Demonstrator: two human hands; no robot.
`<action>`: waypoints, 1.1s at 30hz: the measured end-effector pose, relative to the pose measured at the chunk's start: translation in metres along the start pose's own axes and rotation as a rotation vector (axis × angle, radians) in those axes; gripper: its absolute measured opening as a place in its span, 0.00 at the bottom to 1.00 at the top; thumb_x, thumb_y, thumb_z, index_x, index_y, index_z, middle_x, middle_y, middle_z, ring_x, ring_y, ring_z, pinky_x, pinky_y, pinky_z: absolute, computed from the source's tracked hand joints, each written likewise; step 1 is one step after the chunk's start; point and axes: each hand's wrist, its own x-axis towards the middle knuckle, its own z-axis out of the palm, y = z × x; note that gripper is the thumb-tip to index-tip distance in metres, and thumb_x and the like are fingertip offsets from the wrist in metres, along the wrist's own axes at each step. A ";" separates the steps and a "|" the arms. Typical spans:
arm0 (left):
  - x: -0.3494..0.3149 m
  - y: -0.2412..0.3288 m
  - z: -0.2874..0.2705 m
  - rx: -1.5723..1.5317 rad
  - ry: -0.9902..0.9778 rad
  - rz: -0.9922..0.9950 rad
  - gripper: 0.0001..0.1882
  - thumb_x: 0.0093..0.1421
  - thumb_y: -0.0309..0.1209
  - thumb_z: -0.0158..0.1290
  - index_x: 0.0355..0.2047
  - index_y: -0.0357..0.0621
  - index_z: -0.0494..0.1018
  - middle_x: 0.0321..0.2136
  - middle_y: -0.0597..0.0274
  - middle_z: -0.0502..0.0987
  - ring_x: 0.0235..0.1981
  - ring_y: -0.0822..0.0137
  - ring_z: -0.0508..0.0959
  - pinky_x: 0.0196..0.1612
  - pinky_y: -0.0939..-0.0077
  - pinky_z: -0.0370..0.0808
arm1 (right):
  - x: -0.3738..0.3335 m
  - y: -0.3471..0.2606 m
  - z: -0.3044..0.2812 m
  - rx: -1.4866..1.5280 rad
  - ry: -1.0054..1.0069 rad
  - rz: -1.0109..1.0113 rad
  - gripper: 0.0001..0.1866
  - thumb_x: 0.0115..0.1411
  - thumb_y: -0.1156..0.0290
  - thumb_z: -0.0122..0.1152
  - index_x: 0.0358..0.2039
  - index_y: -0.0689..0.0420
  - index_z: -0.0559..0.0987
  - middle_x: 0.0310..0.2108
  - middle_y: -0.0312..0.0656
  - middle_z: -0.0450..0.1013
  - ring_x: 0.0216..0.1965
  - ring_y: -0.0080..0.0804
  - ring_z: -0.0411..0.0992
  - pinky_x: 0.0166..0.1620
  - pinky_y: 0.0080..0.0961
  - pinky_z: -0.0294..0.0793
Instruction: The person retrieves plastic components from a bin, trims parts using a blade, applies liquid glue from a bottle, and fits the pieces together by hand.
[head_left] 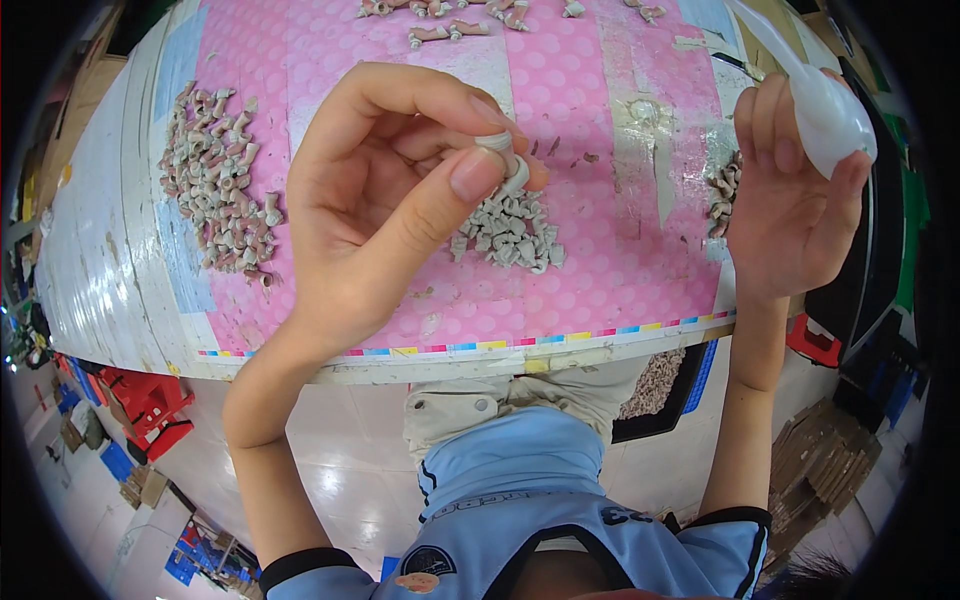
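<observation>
Head view: 2 bare hands above 1 counter (95, 280). Left grip (350, 205): pinching 1 small fitting (508, 160) at the thumb and index fingertips. Fitting: tubular, pinkish between whitish ends; long axis steep and slanted, upper end leaning left under the index fingertip, lower end to the right. Right grip (795, 215): grasping 1 white squeeze bottle (832, 115), fingers along its left side, thumb at its lower end; nozzle pointing up and left, away from the person.

Obscured: part of the fitting, behind the thumb and index fingertips; nozzle tip, at the upper edge, not to be made out.

Surroundings: 1 pile of pale pieces (510, 235), below the left grip's fingertips, its upper part screened by hand and fitting. 1 heap of pinkish-white fittings (215, 190), left of the left grip. Scattered fittings (440, 32), beyond the left grip, cut off by the upper edge. 1 small cluster (720, 205), just left of the right grip, partly covered by that hand. 1 pink dotted sheet (565, 95), beneath the left grip. 1 black tray (640, 428) of small pieces, below counter level, between both forearms, partly hidden by the counter edge.
</observation>
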 end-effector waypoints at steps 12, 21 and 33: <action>0.001 -0.003 0.000 0.064 0.013 0.098 0.10 0.51 0.24 0.45 0.35 0.38 0.60 0.31 0.54 0.66 0.30 0.66 0.70 0.34 0.73 0.67 | -0.007 0.008 0.004 0.065 -0.161 0.138 0.22 0.56 0.56 0.34 0.39 0.63 0.65 0.22 0.34 0.58 0.23 0.19 0.55 0.27 0.17 0.54; -0.001 -0.005 0.002 0.148 0.028 0.117 0.18 0.46 0.16 0.49 0.39 0.34 0.60 0.34 0.56 0.65 0.36 0.70 0.68 0.37 0.78 0.68 | -0.006 0.008 0.007 0.081 -0.231 0.210 0.22 0.55 0.56 0.35 0.36 0.64 0.64 0.21 0.35 0.57 0.23 0.21 0.54 0.27 0.17 0.54; -0.002 0.002 0.005 0.257 -0.004 0.105 0.15 0.49 0.18 0.48 0.38 0.30 0.62 0.31 0.55 0.68 0.31 0.68 0.72 0.36 0.79 0.69 | -0.005 0.012 0.007 0.080 -0.211 0.241 0.18 0.55 0.57 0.37 0.28 0.62 0.66 0.20 0.35 0.57 0.21 0.20 0.53 0.28 0.18 0.53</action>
